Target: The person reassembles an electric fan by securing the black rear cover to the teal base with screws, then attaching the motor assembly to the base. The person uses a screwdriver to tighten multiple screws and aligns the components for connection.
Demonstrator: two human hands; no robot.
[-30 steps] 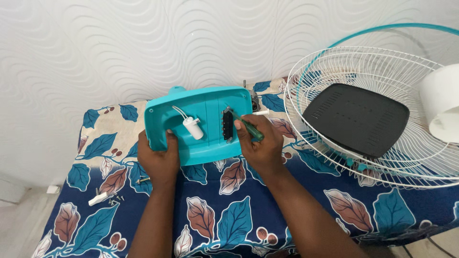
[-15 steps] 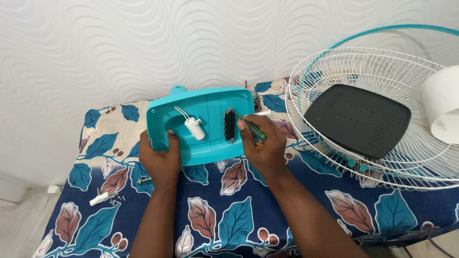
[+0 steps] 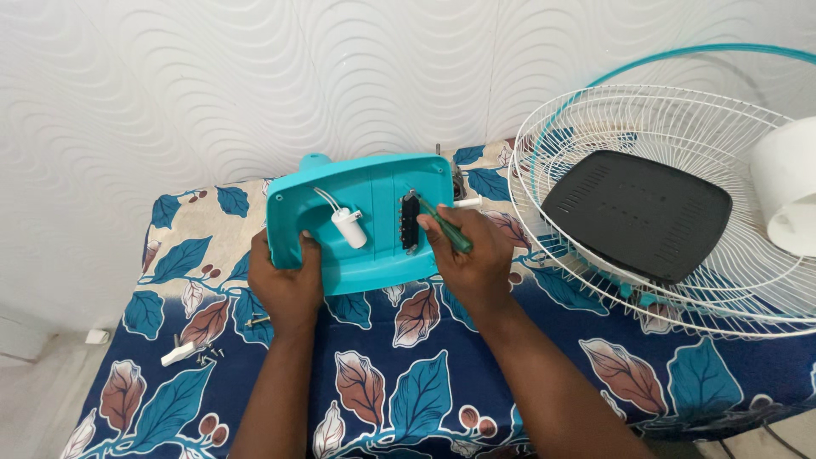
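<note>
While the left hand (image 3: 287,285) keeps gripping the teal housing (image 3: 361,223) at 9 o'clock, the right hand (image 3: 473,255), clenched on the green screwdriver (image 3: 444,226), has barely shifted at the black switch block (image 3: 410,223).

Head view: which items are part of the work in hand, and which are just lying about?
In hand: left hand steadying teal housing; right hand holding green screwdriver at black switch block; white capacitor.

Lying about: wire fan guard, black cover, loose screws.
</note>
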